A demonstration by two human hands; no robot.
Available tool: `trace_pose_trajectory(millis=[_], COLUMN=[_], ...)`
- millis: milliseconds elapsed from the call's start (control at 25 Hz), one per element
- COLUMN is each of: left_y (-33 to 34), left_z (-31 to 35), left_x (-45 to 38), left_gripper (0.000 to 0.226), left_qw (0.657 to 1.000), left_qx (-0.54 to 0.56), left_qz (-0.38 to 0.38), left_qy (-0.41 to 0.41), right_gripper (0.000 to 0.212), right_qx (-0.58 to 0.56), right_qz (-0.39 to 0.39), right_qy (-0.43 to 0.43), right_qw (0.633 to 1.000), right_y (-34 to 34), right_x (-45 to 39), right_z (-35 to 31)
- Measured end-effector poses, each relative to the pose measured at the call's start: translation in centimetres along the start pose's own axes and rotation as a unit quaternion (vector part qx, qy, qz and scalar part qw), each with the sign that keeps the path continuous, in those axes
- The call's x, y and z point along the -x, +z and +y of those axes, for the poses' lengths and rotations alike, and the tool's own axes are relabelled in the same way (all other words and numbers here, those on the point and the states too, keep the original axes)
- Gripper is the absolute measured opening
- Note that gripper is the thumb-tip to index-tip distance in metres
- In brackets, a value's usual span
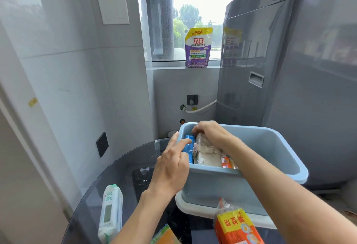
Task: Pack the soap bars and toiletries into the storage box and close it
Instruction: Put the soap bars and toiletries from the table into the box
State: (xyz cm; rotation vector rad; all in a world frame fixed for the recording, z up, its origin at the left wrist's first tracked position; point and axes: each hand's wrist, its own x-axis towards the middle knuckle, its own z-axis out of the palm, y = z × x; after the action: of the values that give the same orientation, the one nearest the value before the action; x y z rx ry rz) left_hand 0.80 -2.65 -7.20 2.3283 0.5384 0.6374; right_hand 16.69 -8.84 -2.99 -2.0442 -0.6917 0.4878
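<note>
A light blue storage box stands open on a white lid on the round glass table. Inside at its left end lie a blue soap pack, clear-wrapped white soap bars and an orange pack. My right hand reaches into the box and grips the upper white wrapped bar. My left hand rests over the box's left rim, fingers spread, index finger touching the blue pack.
On the table near me lie a white-green wipes pack, an orange-yellow soap pack and a green-orange pack at the bottom edge. A grey washing machine stands behind the box. A purple detergent pouch sits on the windowsill.
</note>
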Motion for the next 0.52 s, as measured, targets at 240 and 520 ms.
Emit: trace_pose_trajectory(millis=[240, 520], left_y=[0.0, -0.3], left_z=[-0.1, 0.2], left_x=[0.0, -0.2], left_gripper=[0.059, 0.058], left_qw=[1.000, 0.999], left_qx=[0.003, -0.027], left_qz=[0.006, -0.019], left_qy=[0.007, -0.013], right_gripper=[0.021, 0.031], right_qx=[0.215, 0.149], right_qz=[-0.049, -0.007], right_qy=[-0.011, -0.032], right_qw=[0.975, 0.988], right_y=[-0.9, 0.0], right_x=[-0.2, 1.1], right_z=[0.1, 0.4])
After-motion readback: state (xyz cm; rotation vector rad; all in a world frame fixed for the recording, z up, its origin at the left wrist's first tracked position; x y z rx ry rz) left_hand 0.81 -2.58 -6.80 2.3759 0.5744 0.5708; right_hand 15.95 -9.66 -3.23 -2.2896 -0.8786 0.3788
